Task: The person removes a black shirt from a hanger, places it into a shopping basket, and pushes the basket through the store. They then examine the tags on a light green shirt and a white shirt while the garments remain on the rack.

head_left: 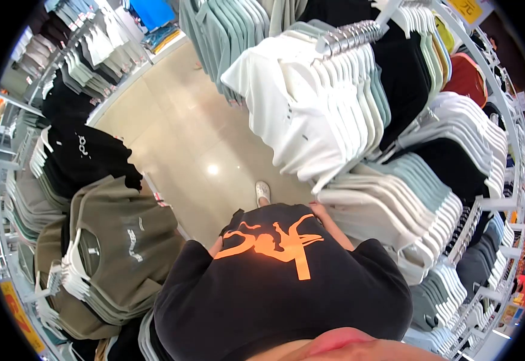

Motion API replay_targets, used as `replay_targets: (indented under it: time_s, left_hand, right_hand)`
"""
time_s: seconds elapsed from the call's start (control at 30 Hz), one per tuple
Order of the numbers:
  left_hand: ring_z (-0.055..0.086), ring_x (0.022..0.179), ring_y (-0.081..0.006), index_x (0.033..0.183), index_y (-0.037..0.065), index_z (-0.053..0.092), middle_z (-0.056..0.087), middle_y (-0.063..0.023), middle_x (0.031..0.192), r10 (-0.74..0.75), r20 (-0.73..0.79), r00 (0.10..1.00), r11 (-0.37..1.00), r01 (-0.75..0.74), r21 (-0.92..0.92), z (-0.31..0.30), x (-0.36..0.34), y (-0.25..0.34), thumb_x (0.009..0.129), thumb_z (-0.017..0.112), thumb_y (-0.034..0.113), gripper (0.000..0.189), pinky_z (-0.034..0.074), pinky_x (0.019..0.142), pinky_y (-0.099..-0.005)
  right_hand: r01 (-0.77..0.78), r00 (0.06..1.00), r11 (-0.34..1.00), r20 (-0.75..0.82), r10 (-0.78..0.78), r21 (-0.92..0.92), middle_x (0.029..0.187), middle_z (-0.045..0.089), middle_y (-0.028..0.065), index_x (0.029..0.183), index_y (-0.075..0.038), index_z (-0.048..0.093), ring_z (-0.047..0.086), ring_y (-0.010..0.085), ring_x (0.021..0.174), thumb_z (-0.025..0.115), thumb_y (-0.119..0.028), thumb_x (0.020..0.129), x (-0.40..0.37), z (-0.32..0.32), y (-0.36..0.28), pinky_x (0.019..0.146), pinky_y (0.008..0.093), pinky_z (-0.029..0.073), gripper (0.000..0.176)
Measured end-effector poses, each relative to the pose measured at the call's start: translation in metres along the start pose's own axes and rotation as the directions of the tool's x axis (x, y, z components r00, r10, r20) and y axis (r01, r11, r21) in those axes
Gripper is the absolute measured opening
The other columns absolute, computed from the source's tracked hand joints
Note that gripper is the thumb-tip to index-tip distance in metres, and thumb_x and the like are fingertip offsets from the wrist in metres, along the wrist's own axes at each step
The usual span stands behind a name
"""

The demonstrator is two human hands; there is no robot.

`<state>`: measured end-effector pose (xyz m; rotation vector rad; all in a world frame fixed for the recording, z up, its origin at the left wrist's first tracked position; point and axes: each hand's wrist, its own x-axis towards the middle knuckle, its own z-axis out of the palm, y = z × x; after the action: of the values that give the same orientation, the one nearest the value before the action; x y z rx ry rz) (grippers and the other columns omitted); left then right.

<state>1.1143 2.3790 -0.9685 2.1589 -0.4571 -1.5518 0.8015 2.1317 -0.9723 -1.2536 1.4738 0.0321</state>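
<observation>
My right hand (318, 209) is low beside my right hip, against or just next to the edge of the light beige garments (365, 207) hanging on the right rack. Its fingers are small and partly hidden, so whether it grips anything does not show. Only a bit of my left forearm (216, 246) shows at my left side; the hand itself is hidden behind my black T-shirt (274, 295) with an orange print. White short-sleeved tops (301, 114) on white hangers hang ahead of my right hand.
Racks line both sides of a shiny tiled aisle (196, 132). Olive T-shirts (130, 240) and black T-shirts (88, 153) hang on my left. Grey-green garments (226, 42) hang farther ahead. A metal display arm (353, 36) carries the white tops. My shoe (263, 192) is on the floor.
</observation>
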Motion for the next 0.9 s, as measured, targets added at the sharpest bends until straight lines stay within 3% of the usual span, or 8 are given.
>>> replay_targets:
  time_s: [0.03,0.17,0.53,0.7,0.9]
  left_hand:
    - [0.058,0.084,-0.0176,0.102,0.0,0.055,0.06,-0.0077,0.094,-0.011,-0.02,1.0,0.998,0.012,0.066,-0.011,0.005,0.009,0.079,0.051,0.01,0.026,0.047,0.072,-0.0283]
    - [0.058,0.085,-0.0182,0.102,0.0,0.055,0.06,-0.0087,0.094,-0.117,-0.098,0.988,0.981,0.131,0.144,-0.054,0.023,0.01,0.079,0.051,0.011,0.026,0.047,0.072,-0.0287]
    - [0.057,0.086,-0.02,0.101,0.0,0.056,0.06,-0.0114,0.094,-0.343,-0.168,0.924,0.937,0.348,0.0,-0.092,-0.002,-0.005,0.078,0.051,0.013,0.026,0.046,0.074,-0.0298]
    - [0.057,0.087,-0.0209,0.1,0.0,0.056,0.06,-0.0127,0.093,-0.339,-0.166,0.926,0.937,0.348,0.03,-0.123,0.031,0.015,0.078,0.052,0.014,0.027,0.046,0.074,-0.0304]
    - [0.057,0.087,-0.0218,0.099,-0.001,0.056,0.06,-0.0142,0.093,-0.253,-0.183,0.95,0.954,0.276,0.117,-0.206,0.097,0.066,0.078,0.052,0.015,0.027,0.046,0.075,-0.031]
  right_hand:
    - [0.066,0.997,0.994,-0.043,-0.07,-0.09,0.095,0.059,0.019,0.092,-0.004,0.061,0.056,0.0306,0.09,0.05,-0.033,0.074,0.086,0.02,0.056,0.076,0.0364,0.044,0.035]
    - [0.051,0.999,0.995,0.007,-0.051,-0.088,0.095,0.058,0.0192,0.093,-0.004,0.06,0.056,0.0308,0.091,0.05,-0.033,0.075,0.09,0.008,-0.012,0.076,0.0365,0.043,0.036]
    - [0.166,0.979,0.964,0.156,-0.135,-0.206,0.097,0.058,0.0199,0.094,-0.003,0.059,0.055,0.0313,0.092,0.049,-0.033,0.075,0.138,0.025,-0.134,0.077,0.037,0.043,0.036]
    - [0.149,0.981,0.957,0.158,-0.111,-0.25,0.097,0.057,0.0201,0.095,-0.003,0.059,0.055,0.0315,0.093,0.049,-0.033,0.075,0.165,0.036,-0.16,0.077,0.0372,0.043,0.037]
    - [0.057,0.99,0.942,0.138,-0.012,-0.329,0.098,0.057,0.0205,0.096,-0.003,0.059,0.054,0.0318,0.093,0.049,-0.033,0.075,0.185,0.05,-0.201,0.078,0.0374,0.042,0.037]
